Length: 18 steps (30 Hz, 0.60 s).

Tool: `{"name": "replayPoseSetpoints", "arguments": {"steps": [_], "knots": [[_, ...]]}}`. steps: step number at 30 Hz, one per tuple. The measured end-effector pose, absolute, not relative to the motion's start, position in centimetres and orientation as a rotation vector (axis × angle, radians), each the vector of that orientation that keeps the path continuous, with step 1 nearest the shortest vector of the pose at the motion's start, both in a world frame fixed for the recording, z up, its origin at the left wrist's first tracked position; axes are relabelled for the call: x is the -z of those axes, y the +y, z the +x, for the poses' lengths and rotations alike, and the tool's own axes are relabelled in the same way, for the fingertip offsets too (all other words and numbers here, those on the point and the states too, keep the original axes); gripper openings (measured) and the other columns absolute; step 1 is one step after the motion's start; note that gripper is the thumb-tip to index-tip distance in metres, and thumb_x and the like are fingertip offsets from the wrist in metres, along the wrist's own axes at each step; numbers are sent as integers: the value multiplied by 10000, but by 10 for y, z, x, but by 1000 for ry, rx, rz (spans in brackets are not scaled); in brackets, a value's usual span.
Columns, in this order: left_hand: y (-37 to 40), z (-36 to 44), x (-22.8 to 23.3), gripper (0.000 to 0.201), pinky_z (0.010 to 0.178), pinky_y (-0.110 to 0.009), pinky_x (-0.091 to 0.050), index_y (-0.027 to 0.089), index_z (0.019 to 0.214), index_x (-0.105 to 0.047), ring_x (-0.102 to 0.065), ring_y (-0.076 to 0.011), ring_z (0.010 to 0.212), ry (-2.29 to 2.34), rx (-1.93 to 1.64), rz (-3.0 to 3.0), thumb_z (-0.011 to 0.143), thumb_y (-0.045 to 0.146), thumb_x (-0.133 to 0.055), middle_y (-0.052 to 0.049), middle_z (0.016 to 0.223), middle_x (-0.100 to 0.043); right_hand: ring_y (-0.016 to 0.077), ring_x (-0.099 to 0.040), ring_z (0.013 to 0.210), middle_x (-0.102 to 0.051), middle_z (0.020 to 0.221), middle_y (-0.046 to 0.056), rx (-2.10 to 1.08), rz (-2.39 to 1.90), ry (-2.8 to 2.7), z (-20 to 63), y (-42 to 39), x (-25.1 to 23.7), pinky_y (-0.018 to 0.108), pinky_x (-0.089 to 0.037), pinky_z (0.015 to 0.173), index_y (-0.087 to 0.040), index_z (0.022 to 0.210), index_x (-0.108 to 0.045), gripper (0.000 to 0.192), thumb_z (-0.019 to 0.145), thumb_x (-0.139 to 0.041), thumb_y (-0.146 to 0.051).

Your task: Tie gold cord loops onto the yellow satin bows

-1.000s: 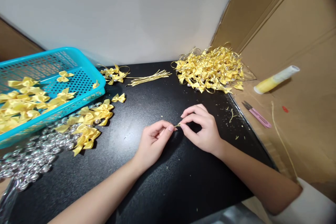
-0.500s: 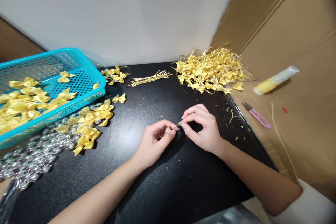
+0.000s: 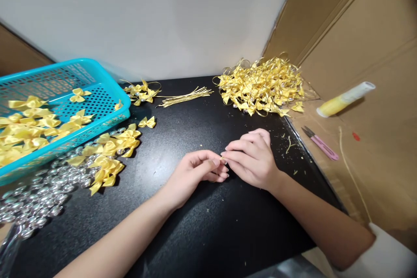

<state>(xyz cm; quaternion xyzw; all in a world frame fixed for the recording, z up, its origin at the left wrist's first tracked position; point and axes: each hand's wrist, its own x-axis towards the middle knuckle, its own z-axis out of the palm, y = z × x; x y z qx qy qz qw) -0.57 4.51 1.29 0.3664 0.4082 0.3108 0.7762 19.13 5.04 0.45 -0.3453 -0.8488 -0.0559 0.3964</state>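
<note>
Pinching gold wire [image 3: 222,159] between left hand [image 3: 195,173], right hand [image 3: 252,160] fingertips.

Left hand [image 3: 195,171] and right hand [image 3: 254,160] meet fingertip to fingertip (both pinched), bare forearms angled inward.

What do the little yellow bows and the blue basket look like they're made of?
The yellow bows look like satin ribbon: soft folds with a glossy sheen. The blue basket looks like moulded plastic: stiff, smooth, evenly perforated walls.
</note>
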Motion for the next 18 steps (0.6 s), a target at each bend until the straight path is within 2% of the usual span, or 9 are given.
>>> {"name": "replayPoseSetpoints", "arguments": {"steps": [5, 8, 10, 14, 18], "knots": [[44, -2, -12, 243, 641, -249, -535, 128, 738, -678, -643, -123, 616, 847, -673, 690, 732, 352, -771, -29, 691, -692, 173, -553, 811, -743, 871, -12, 154, -852, -2170, 192, 50, -6, 410, -338, 860, -226, 911, -654, 64, 880, -652, -170], [45, 0, -10, 255, 461, -153, -384, 130, 687, -641, -457, -34, 453, 874, -679, 678, 735, 348, -763, 12, 615, -619, 173, -561, 810, -742, 873, -20, 157, -848, -2183, 191, 50, -5, 413, -339, 863, -238, 915, -655, 92, 861, -673, -166], [44, 0, -9, 260, 408, -129, -255, 130, 664, -625, -332, -13, 432, 916, -688, 698, 735, 343, -757, 45, 558, -531, 178, -569, 810, -738, 872, -19, 123, -861, -2154, 191, 50, -5, 413, -352, 848, -249, 917, -658, 107, 846, -674, -171], [43, 1, -8, 244, 409, -142, -189, 138, 704, -653, -262, -30, 458, 976, -697, 755, 730, 365, -739, 82, 520, -378, 203, -603, 841, -707, 889, 29, -163, -961, -1960, 192, 52, -8, 410, -411, 809, -226, 948, -659, 153, 815, -613, -164], [41, 1, -6, 231, 414, -166, -169, 152, 742, -659, -228, -42, 449, 998, -687, 829, 757, 379, -699, 92, 496, -331, 209, -606, 866, -683, 872, 49, -439, -1011, -1838, 193, 55, -10, 399, -451, 808, -206, 889, -676, 115, 828, -582, -179]]}}
